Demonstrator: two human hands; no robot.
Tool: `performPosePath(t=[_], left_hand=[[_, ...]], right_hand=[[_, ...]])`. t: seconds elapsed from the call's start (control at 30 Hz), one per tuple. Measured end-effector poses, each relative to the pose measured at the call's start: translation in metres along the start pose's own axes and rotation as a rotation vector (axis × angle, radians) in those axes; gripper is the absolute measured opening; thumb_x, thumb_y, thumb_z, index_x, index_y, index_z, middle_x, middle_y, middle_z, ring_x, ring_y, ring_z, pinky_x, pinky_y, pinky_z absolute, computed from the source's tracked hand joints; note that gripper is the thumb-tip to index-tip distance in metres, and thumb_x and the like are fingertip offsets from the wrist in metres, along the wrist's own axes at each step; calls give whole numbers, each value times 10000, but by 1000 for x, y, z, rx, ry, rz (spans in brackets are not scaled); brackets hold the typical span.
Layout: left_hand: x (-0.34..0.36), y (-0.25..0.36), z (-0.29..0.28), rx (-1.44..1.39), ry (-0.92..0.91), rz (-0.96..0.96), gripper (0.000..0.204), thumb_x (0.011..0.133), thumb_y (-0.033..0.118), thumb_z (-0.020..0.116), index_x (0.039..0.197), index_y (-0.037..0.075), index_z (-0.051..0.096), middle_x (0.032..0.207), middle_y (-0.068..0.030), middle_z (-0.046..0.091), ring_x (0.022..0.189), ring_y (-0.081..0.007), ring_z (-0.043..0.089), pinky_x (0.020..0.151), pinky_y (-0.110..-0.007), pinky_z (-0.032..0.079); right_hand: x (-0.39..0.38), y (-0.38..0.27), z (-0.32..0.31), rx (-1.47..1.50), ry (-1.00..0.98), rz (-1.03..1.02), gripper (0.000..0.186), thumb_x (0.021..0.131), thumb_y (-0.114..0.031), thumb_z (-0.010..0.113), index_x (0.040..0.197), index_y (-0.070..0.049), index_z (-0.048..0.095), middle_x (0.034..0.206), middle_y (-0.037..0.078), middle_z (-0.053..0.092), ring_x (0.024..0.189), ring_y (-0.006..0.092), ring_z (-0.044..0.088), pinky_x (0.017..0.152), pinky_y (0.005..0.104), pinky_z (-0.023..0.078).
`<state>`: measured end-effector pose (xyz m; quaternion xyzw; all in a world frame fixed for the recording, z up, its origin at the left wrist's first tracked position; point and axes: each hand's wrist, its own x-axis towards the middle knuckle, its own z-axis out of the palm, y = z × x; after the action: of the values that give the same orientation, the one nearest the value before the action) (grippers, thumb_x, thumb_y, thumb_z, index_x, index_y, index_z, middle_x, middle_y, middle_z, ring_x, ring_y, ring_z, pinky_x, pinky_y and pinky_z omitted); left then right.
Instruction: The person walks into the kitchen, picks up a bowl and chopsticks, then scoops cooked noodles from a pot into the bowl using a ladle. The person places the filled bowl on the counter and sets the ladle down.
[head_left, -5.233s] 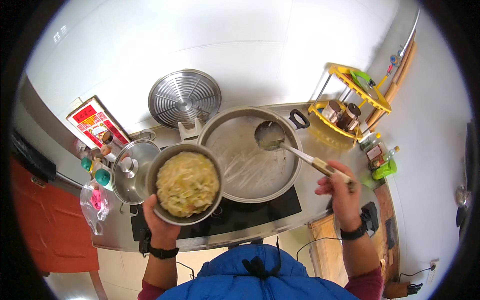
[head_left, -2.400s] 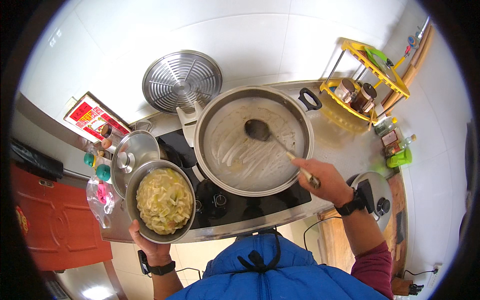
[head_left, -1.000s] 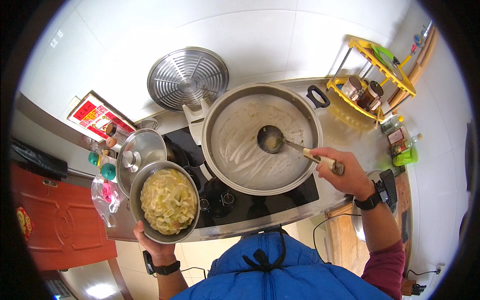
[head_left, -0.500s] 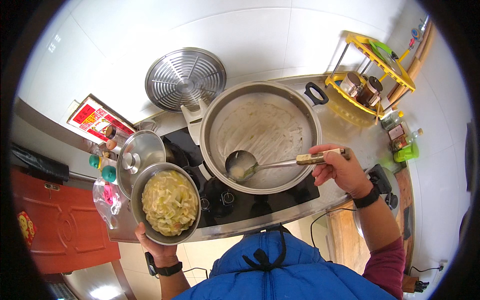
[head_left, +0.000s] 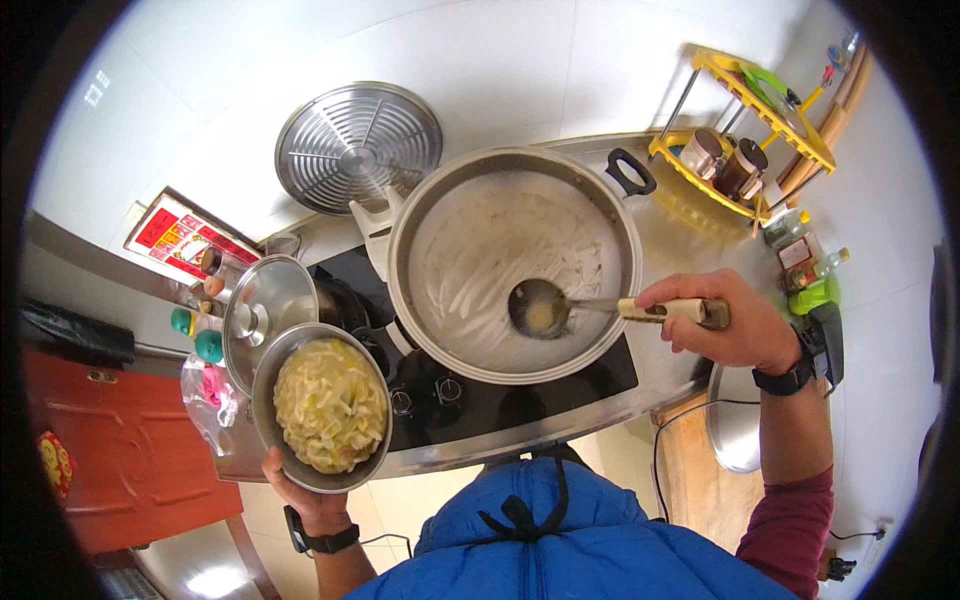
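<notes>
My left hand (head_left: 302, 492) grips the edge of a steel bowl (head_left: 376, 456) left of the stove. Heaped in that bowl is pale, noodle-like food (head_left: 332, 402) with bits of green. My right hand (head_left: 738, 322) is closed round the light handle of a ladle (head_left: 540, 308). The ladle's cup is low inside a large, wide pan (head_left: 626, 245), at its near right part, with a little pale liquid in the cup. Only a thin whitish film and a few scraps coat the pan's bottom.
Beneath the pan is a black stove (head_left: 510, 412) with knobs. Beside the bowl lies a glass lid (head_left: 272, 300); a round steamer rack (head_left: 358, 150) leans on the wall. A yellow shelf (head_left: 765, 115) with jars and several bottles (head_left: 805, 255) stand at the right.
The ladle and my right hand have moved right across the pan, with the ladle's cup shifting from the near left toward the middle right. My left hand still holds the bowl.
</notes>
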<state>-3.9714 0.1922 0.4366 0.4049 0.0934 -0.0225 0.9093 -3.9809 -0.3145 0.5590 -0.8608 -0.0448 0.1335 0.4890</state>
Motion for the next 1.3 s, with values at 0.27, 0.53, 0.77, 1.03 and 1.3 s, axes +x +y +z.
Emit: performPosePath(t=[0.27,0.53,0.77,1.03,1.3], left_hand=[[6,-2,6,7,43,-6,798,872,493,594,1524,88,375,1529,-149,455,1335,-360,517,1069,-537,478],[18,-8,20,47,84,-7,864,836,516,593,1533,69,346,1522,-171,445,1335,-379,506,1065,-541,475],[30,-10,26,74,53,5,872,828,528,590,1530,67,355,1511,-173,459,1320,-378,519,1053,-540,484],[36,-9,17,49,80,-10,878,815,510,625,1523,61,364,1505,-175,467,1320,-379,520,1063,-543,475],[28,-6,1,40,117,-19,857,813,478,641,1504,40,385,1480,-186,492,1298,-371,538,1065,-517,481]], right_hand=[[22,10,18,589,81,252,337,952,-143,537,1219,21,662,796,104,724,654,160,714,621,252,586],[30,38,10,614,288,183,339,956,-154,550,1225,24,655,835,117,726,678,151,705,653,252,580],[37,35,18,-38,247,-122,293,914,-123,641,1190,-38,685,865,77,709,725,138,655,687,283,533],[43,9,35,483,-25,147,312,933,-111,606,1221,-16,681,836,61,715,726,96,673,667,245,551],[45,-6,39,626,60,181,328,949,-97,549,1226,38,660,849,92,706,743,114,686,699,259,593]])
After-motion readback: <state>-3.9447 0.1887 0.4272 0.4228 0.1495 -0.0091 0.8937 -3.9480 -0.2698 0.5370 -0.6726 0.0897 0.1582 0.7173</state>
